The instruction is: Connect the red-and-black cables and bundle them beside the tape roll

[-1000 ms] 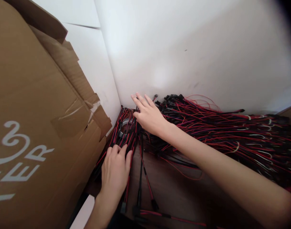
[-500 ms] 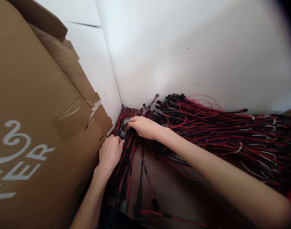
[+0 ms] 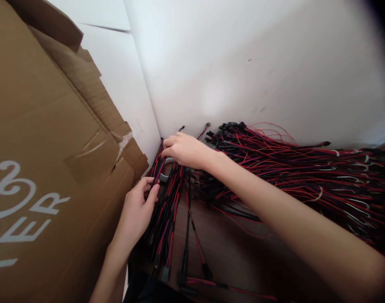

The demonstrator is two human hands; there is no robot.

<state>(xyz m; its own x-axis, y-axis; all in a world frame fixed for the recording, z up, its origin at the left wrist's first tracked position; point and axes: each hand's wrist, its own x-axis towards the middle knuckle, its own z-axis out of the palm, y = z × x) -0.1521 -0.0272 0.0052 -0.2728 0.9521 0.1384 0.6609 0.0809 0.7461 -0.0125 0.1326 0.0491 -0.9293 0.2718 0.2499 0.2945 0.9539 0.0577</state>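
Observation:
Red-and-black wire cables (image 3: 172, 198) lie in a long loose bundle on a dark brown surface beside a cardboard box. My left hand (image 3: 140, 206) is closed around some of these cables at the bundle's left side, thumb and fingers curled about them. Farther up the same strands, my right hand (image 3: 188, 150) pinches cables between thumb and fingertips. Between my hands, a light grey ring (image 3: 164, 178) rests among the wires, partly covered; its kind is unclear.
At the left stands a large cardboard box (image 3: 54, 126) with torn flaps. A thick pile of tied wire cables (image 3: 274, 172) extends along the white wall (image 3: 227, 75) to the right. Loose cables with black connectors (image 3: 207, 270) lie at the front on the brown surface (image 3: 230, 248).
My right hand has shifted up and left along the cables. My left hand has turned, its thumb now apart from the fingers, with cables between them. More of the grey ring shows.

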